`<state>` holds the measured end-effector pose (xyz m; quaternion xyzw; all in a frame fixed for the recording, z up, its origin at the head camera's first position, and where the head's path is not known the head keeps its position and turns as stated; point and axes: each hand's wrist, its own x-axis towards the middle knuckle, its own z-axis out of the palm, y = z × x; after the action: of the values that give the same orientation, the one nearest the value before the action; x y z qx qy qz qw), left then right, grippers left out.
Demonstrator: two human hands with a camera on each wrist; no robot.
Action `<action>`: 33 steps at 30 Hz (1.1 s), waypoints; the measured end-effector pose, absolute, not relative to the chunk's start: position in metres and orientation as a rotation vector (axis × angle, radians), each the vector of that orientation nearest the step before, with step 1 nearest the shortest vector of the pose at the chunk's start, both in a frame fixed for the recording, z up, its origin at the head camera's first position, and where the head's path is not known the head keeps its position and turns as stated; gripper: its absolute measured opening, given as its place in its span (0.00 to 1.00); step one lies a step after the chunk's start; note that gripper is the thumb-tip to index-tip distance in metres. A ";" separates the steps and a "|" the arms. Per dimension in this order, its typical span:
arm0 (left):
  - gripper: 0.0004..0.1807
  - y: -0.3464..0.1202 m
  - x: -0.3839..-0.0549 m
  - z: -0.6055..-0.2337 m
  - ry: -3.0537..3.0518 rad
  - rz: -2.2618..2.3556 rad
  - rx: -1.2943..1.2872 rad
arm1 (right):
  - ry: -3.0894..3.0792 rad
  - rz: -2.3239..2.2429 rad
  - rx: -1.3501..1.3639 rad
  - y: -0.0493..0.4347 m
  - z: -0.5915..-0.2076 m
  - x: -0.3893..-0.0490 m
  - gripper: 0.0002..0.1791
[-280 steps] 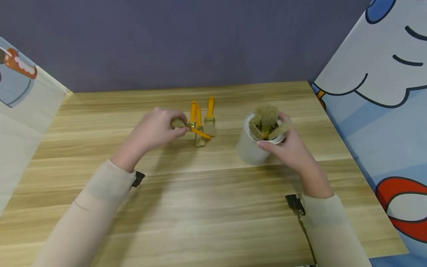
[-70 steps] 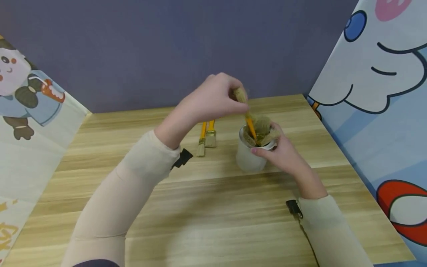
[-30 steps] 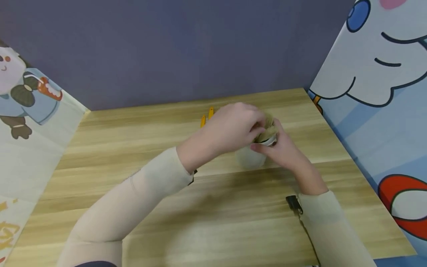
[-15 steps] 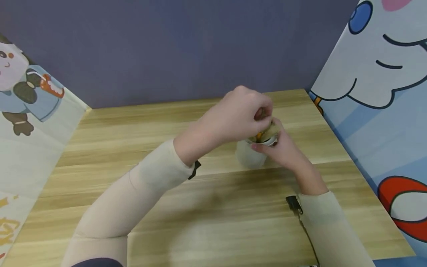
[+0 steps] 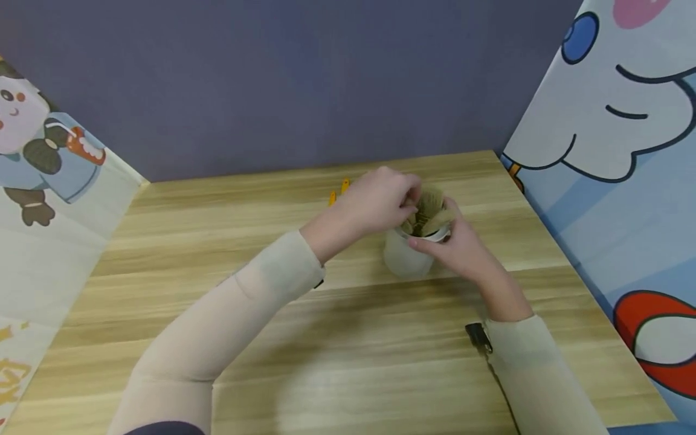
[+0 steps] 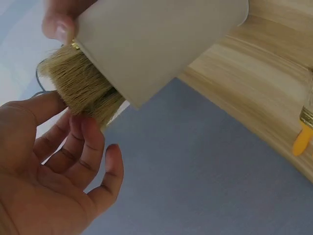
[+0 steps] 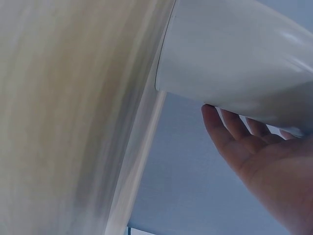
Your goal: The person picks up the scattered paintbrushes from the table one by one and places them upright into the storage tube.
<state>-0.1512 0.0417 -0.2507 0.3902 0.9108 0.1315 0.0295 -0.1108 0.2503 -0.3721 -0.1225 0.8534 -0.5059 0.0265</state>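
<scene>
A white can (image 5: 408,257) stands on the wooden table, filled with paintbrushes (image 5: 432,205) whose pale bristles point up past the rim. My right hand (image 5: 464,244) grips the can around its right side, thumb at the front rim; in the right wrist view its fingers (image 7: 230,125) curve against the smooth wall. At the rim's left side my left hand (image 5: 375,202) pinches bristles of a paintbrush. The left wrist view shows thumb and fingertips of that left hand (image 6: 63,156) on the bristles (image 6: 80,81); the handle is hidden inside the can.
Two orange brush handles (image 5: 345,185) show on the table behind my left forearm, the rest of them covered. One brush (image 6: 304,132) appears at the left wrist view's right edge. A dark grey wall (image 5: 272,90) rises behind the table, and printed panels (image 5: 641,223) flank it.
My left hand has carried a paintbrush from the table and lowered it handle-first into the can. Over the last half second it dropped and shifted left. My right hand keeps holding the can.
</scene>
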 end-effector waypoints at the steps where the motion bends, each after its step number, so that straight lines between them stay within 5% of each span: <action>1: 0.04 0.040 -0.151 -0.250 2.816 0.405 1.204 | 2.640 -1.559 -0.375 0.250 -0.372 -0.111 0.55; 12: 0.09 0.000 -0.165 -0.229 2.945 0.509 1.011 | 2.659 -1.500 -0.258 0.247 -0.360 -0.114 0.62; 21: 0.13 -0.049 -0.196 -0.299 2.827 0.376 0.507 | 2.642 -1.474 -0.201 0.249 -0.365 -0.110 0.63; 28: 0.30 -0.067 -0.197 -0.350 2.708 0.199 0.214 | 2.623 -1.455 -0.173 0.249 -0.365 -0.109 0.64; 33: 0.26 -0.072 -0.197 -0.360 2.679 0.188 0.167 | 2.612 -1.465 -0.171 0.249 -0.363 -0.109 0.65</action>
<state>-0.1969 -0.0715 -0.3598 0.0604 0.9704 0.0681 0.2235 -0.1091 0.2486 -0.3631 -0.0568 0.8685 -0.4873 0.0708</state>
